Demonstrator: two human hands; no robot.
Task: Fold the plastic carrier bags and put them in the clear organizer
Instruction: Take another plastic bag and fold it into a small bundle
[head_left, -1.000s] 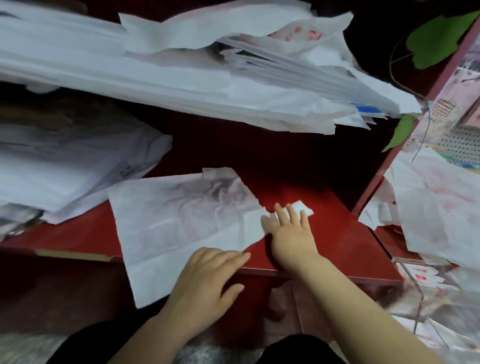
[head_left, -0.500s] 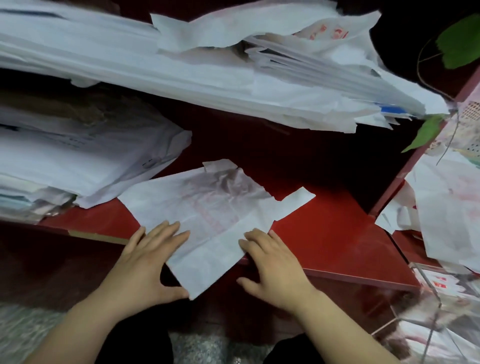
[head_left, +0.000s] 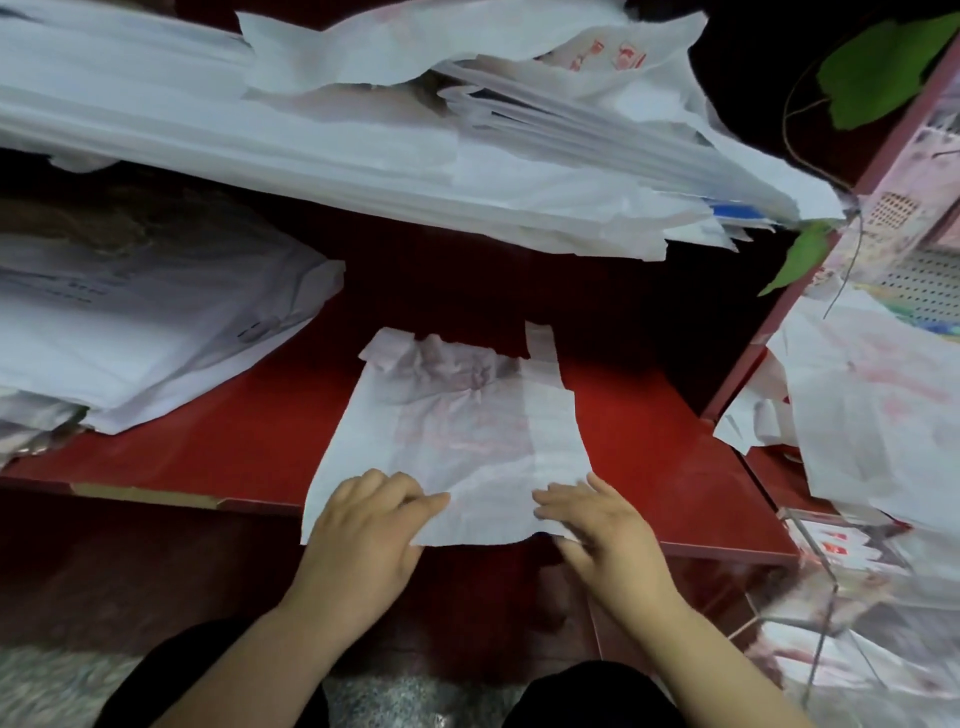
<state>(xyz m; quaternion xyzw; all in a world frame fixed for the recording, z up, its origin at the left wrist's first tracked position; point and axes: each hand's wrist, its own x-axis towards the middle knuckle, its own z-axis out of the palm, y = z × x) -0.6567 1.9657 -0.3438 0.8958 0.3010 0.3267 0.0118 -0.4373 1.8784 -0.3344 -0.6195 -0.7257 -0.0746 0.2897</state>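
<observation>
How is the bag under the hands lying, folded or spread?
Spread. The bag lies flat on the shelf, handles pointing away; left hand and right hand rest on its near edge.

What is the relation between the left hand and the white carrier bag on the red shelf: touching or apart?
Touching. The head view shows the left hand resting its fingers on the near edge of the carrier bag, with no gap.
</observation>
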